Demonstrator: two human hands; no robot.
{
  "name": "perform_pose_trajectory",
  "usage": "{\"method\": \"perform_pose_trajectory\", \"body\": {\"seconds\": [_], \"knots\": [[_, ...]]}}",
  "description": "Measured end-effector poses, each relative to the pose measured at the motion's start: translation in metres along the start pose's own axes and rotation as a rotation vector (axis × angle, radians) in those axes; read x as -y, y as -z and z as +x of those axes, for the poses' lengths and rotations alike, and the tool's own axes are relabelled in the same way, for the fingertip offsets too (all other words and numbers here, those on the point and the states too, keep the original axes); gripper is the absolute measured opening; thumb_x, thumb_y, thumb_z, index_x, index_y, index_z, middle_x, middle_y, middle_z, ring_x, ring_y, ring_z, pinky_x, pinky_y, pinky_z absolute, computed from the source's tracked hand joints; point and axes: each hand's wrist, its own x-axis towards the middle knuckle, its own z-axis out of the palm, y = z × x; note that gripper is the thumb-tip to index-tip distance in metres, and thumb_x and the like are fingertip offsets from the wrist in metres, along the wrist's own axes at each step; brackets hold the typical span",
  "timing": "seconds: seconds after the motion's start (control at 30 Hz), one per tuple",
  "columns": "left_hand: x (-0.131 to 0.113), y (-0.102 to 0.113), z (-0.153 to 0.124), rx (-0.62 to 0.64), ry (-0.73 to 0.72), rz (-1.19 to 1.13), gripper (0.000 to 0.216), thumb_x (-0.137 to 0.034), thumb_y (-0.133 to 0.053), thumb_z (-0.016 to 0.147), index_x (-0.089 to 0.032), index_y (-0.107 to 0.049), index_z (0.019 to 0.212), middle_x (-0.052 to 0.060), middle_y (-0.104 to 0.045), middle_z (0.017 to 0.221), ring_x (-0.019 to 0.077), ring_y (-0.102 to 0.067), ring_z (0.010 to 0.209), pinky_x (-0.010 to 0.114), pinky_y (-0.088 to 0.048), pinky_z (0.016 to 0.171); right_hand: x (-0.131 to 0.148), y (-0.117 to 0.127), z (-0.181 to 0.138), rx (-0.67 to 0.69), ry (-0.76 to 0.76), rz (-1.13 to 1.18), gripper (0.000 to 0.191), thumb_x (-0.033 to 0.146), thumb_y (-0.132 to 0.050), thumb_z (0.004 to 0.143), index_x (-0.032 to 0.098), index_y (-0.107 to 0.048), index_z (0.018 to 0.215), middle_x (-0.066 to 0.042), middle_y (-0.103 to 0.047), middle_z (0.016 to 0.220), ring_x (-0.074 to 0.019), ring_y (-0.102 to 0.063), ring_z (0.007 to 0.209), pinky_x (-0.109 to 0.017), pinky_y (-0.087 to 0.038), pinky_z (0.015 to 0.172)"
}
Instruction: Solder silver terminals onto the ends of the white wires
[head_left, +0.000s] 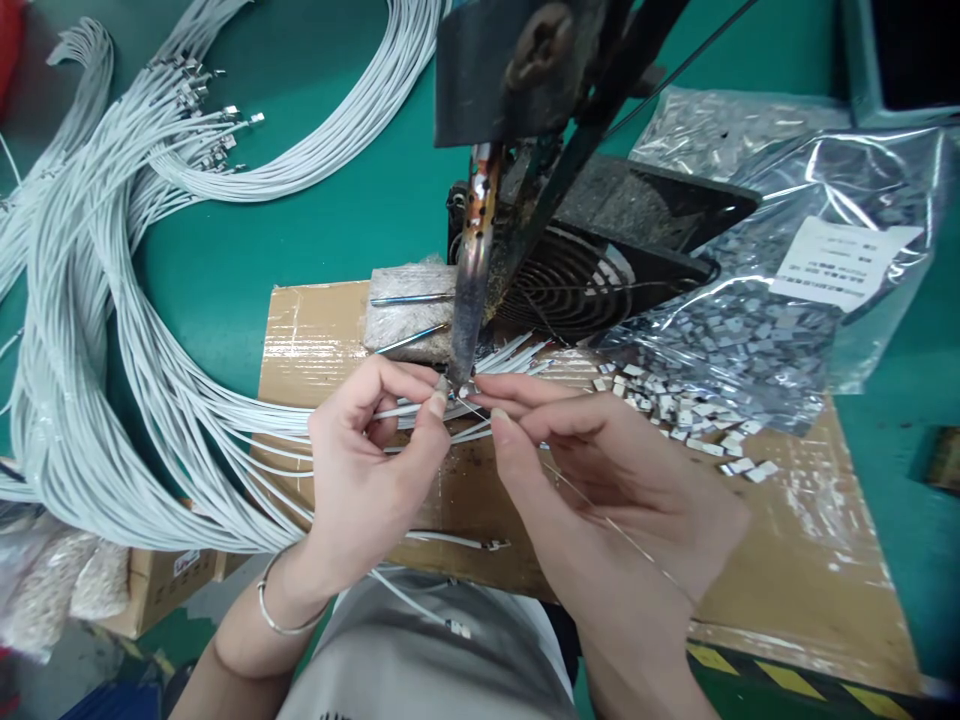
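Note:
My left hand pinches the end of a white cable between thumb and forefinger, just under the tip of the soldering iron. The fingertips partly hide the small metal part at the cable's end. In my right hand, thumb and fingers are closed on a thin solder wire, whose front end reaches the iron's tip from the right. The iron is fixed in a stand and points down. More white cables lie behind my fingers on the brown cardboard.
A large bundle of white cables covers the left. Small metal connectors spill from a labelled clear bag at right. A black fan stands behind the iron, beside a wrapped block bearing two metal rods.

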Motion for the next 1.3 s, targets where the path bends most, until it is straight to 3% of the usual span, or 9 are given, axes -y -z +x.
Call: {"method": "perform_pose_trajectory", "body": {"seconds": [0.27, 0.47, 0.87, 1.3], "knots": [[0.0014, 0.0008, -0.0003, 0.000, -0.030, -0.008, 0.017, -0.006, -0.080, 0.079, -0.020, -0.072, 0.073, 0.000, -0.079, 0.084, 0.0082, -0.058, 0.063, 0.017, -0.039, 0.050, -0.0004, -0.0001, 0.0001, -0.001, 0.033, -0.014, 0.021, 0.005, -0.075, 0.097, 0.025, -0.073, 0.089, 0.001, -0.086, 0.113, -0.0145, -0.083, 0.105, -0.020, -0.066, 0.091], [0.0025, 0.0010, 0.0001, 0.005, -0.032, -0.040, 0.019, -0.003, -0.080, 0.079, -0.019, -0.072, 0.074, 0.000, -0.079, 0.084, 0.0090, -0.069, 0.072, 0.013, -0.048, 0.058, -0.0027, 0.0021, -0.0018, 0.015, 0.011, -0.037, 0.020, 0.008, -0.076, 0.098, 0.025, -0.071, 0.089, 0.002, -0.086, 0.115, -0.0135, -0.083, 0.106, -0.021, -0.065, 0.094], [0.0037, 0.0023, -0.0010, 0.034, -0.043, -0.071, 0.018, -0.003, -0.081, 0.081, -0.019, -0.073, 0.076, -0.001, -0.079, 0.085, 0.0076, -0.072, 0.077, 0.010, -0.052, 0.064, -0.0031, -0.0003, -0.0007, 0.007, 0.017, 0.026, 0.020, 0.006, -0.076, 0.097, 0.024, -0.073, 0.090, 0.003, -0.086, 0.111, -0.0122, -0.082, 0.103, -0.019, -0.064, 0.094], [0.0057, 0.0064, -0.0020, 0.053, -0.051, -0.026, 0.017, -0.006, -0.080, 0.086, -0.020, -0.074, 0.078, 0.000, -0.078, 0.086, 0.0082, -0.057, 0.064, 0.018, -0.040, 0.054, -0.0042, -0.0006, 0.0007, 0.011, 0.020, 0.034, 0.022, 0.005, -0.074, 0.097, 0.025, -0.072, 0.089, 0.003, -0.085, 0.109, -0.0118, -0.082, 0.102, -0.019, -0.063, 0.091]]}}
